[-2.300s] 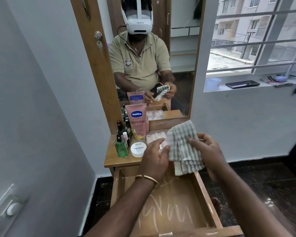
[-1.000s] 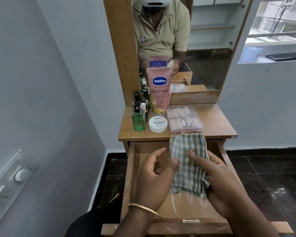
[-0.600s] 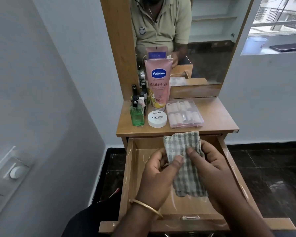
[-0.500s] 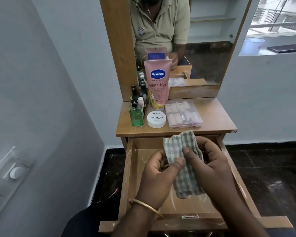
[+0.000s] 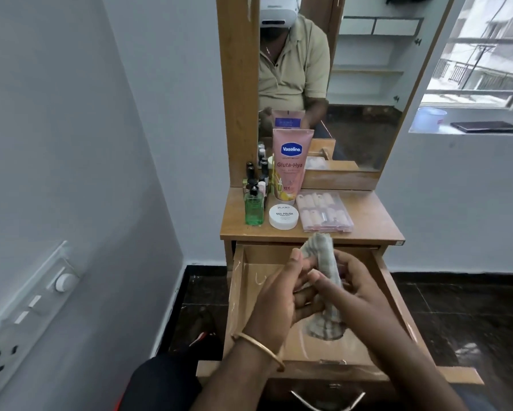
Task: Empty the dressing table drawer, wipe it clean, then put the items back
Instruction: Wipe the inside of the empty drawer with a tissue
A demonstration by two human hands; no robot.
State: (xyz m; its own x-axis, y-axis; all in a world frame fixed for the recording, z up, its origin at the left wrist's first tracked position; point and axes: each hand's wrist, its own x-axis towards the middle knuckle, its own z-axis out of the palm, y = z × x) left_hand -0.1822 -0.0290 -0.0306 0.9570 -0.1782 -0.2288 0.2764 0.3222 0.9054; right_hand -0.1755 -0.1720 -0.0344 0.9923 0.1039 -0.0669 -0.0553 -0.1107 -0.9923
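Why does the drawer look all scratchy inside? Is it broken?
Not visibly broken. The open drawer has pale streaks and scuffs across its wooden bottom and left wall. Both hands hold a checked cloth above it.

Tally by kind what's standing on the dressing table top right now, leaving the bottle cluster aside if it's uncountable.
Tube: 1
Green bottle: 1
White jar: 1
Clear case: 1
Small dark bottles behind: several, overlapping, exact count unclear
Total countable: 4
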